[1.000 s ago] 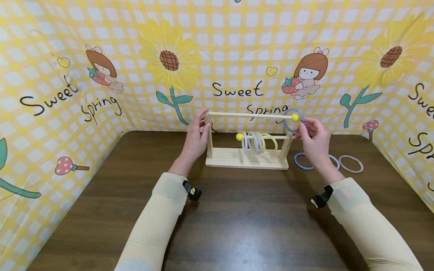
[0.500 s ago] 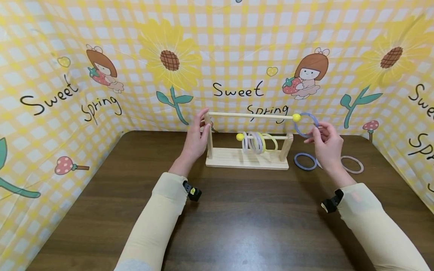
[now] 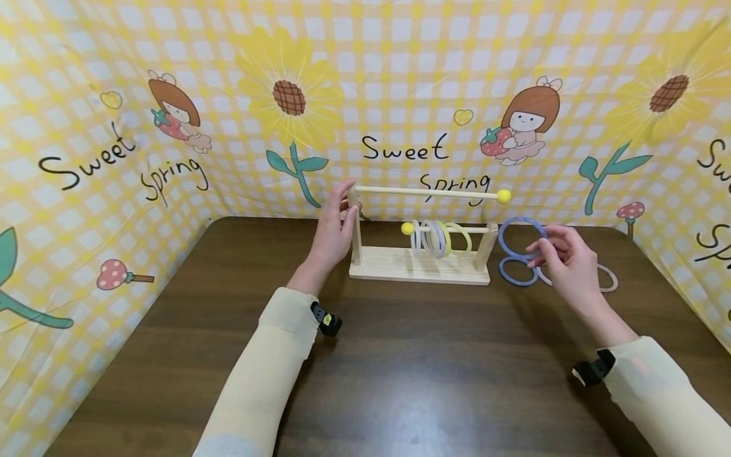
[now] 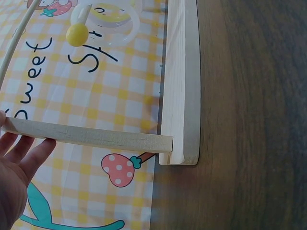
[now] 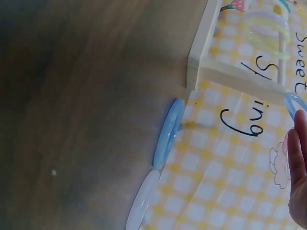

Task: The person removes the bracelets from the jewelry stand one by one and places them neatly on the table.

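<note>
A wooden stand (image 3: 419, 273) has two posts, each with a rod ending in a yellow ball. My left hand (image 3: 330, 231) grips the top of its left post (image 4: 91, 136), fingers on one side and thumb on the other. My right hand (image 3: 573, 270) pinches a blue ring (image 3: 521, 219) by its right edge, to the right of the stand and apart from it. The upper rod (image 3: 422, 192) carries no ring. Several white, purple and yellow rings (image 3: 440, 240) hang on the lower rod.
Another blue ring (image 3: 518, 283) lies on the brown table (image 3: 365, 368), right of the stand. Beside it are a white ring, partly behind my right hand, and a pale pinkish ring (image 3: 615, 280). A yellow checked cloth (image 3: 400, 76) encloses the back and sides.
My right hand has drawn the blue ring off the ball end of the upper rod, then moved right and down with it. My left hand keeps its grip on the post.
</note>
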Demonstrator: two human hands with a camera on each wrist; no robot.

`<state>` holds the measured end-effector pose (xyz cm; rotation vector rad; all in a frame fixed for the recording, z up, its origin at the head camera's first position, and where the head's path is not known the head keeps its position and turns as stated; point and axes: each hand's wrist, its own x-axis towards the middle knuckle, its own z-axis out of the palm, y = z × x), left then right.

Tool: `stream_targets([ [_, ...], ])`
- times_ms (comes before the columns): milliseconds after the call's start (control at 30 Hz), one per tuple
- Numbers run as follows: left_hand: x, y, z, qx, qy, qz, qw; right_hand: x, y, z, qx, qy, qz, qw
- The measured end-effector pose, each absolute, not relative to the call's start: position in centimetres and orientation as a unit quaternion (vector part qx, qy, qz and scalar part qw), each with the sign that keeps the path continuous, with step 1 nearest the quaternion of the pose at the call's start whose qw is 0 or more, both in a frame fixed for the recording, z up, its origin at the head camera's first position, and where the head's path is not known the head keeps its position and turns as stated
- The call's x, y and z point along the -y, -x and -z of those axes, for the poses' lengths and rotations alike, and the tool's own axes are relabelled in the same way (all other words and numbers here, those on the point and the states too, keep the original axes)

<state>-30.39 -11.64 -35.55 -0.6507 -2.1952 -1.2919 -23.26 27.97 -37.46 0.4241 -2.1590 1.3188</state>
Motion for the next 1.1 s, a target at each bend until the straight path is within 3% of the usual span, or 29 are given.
stream_targets([
  [167, 11.6, 30.3, 35.4, 0.805, 0.241, 0.482, 0.249, -27.0, 22.1, 37.6, 0.792, -0.185, -0.511, 0.277],
  [400, 11.5, 30.3, 35.3, 0.805, 0.240, 0.484, 0.246, -24.1, 21.4, 38.0, 0.779, -0.275, -0.517, 0.224],
  [633, 11.5, 30.1, 35.3, 0.805, 0.234, 0.487, 0.246, -20.0, 21.9, 38.3, 0.784, -0.343, -0.496, 0.147],
  [900, 11.6, 30.3, 35.6, 0.806, 0.232, 0.483, 0.252, -14.9, 22.5, 38.1, 0.802, -0.378, -0.462, 0.023],
  [1100, 11.5, 30.4, 35.5, 0.803, 0.233, 0.486, 0.256, -12.0, 23.5, 38.0, 0.800, -0.412, -0.435, -0.020],
])
